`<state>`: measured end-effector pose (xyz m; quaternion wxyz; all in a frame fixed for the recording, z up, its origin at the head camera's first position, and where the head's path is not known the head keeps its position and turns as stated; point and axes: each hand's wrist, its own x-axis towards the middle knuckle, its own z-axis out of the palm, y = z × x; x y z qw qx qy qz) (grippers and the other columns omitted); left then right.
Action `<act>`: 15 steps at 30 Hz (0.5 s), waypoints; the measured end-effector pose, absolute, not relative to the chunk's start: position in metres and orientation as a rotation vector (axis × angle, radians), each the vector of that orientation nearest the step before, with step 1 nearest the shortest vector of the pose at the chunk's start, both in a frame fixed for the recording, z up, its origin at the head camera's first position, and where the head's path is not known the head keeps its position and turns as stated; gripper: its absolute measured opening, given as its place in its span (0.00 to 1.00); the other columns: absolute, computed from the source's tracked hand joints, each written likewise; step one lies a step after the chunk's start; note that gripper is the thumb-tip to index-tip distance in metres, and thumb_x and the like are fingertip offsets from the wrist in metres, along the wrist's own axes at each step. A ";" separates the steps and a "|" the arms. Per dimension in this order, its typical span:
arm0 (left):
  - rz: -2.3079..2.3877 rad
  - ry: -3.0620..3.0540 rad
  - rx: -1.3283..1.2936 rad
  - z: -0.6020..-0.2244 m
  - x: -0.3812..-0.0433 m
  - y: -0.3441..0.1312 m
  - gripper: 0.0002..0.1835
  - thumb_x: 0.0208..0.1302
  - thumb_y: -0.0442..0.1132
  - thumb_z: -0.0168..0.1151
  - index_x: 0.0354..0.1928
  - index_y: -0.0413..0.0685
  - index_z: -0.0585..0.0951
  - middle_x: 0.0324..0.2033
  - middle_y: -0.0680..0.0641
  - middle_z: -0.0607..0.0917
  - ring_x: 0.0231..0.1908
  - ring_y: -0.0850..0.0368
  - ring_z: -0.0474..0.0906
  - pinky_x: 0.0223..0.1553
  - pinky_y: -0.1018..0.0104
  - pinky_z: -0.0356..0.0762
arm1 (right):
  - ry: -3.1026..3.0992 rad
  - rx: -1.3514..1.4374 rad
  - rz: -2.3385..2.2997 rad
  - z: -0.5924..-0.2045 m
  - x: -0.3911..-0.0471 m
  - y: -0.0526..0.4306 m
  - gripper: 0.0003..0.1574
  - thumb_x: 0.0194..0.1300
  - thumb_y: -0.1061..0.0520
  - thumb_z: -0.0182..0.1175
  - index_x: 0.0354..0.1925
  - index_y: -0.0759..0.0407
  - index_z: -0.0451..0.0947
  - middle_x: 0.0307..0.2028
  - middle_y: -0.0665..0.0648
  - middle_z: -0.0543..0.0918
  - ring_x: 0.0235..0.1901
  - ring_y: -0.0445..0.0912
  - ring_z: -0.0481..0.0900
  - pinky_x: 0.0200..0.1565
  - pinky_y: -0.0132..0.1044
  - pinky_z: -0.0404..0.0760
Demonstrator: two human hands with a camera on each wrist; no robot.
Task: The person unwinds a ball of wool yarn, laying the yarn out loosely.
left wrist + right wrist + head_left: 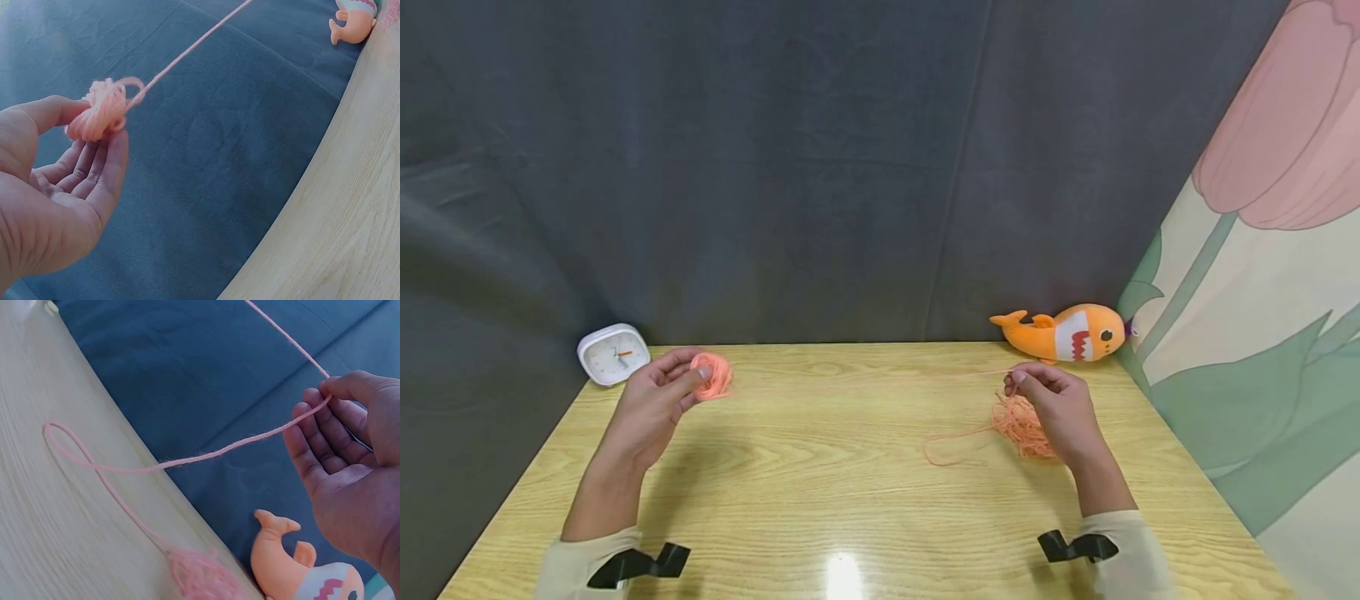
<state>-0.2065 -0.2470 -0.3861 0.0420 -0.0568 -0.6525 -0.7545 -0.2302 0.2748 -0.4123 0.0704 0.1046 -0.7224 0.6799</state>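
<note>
Left of frame, our left grip (655, 404) pinches the yarn bundle (719, 376); right of centre, our right grip (1063, 410) pinches the strand (215, 454) near the loose heap (1019, 427). We expect light, soft, tangle-prone handling, best held by the bundle's sides.

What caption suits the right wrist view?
Right hand pinches a thin pink yarn strand looping down to a loose pink yarn tangle, near an orange-and-white plush shark.
</note>
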 end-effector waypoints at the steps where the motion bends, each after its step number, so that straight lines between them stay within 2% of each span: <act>1: -2.302 -2.009 -0.162 -0.386 -0.206 -0.247 0.08 0.73 0.33 0.63 0.49 0.54 0.80 0.38 0.59 0.84 0.38 0.68 0.81 0.41 0.77 0.82 | -2.174 0.312 2.039 -0.411 -0.230 0.277 0.16 0.77 0.53 0.60 0.49 0.66 0.82 0.37 0.45 0.87 0.40 0.39 0.84 0.53 0.27 0.83; 6: -2.291 -2.030 -0.151 -0.386 -0.205 -0.248 0.08 0.74 0.34 0.61 0.47 0.57 0.82 0.37 0.59 0.85 0.38 0.67 0.81 0.41 0.77 0.83 | -2.091 0.345 2.079 -0.407 -0.229 0.288 0.16 0.77 0.57 0.59 0.49 0.72 0.80 0.36 0.47 0.88 0.39 0.40 0.84 0.53 0.28 0.84; 15: -2.276 -2.028 -0.191 -0.387 -0.205 -0.250 0.09 0.75 0.33 0.59 0.45 0.57 0.84 0.38 0.59 0.86 0.38 0.67 0.84 0.43 0.76 0.85 | -1.941 0.378 2.135 -0.399 -0.228 0.305 0.09 0.76 0.62 0.59 0.46 0.66 0.83 0.38 0.48 0.88 0.39 0.41 0.85 0.51 0.28 0.85</act>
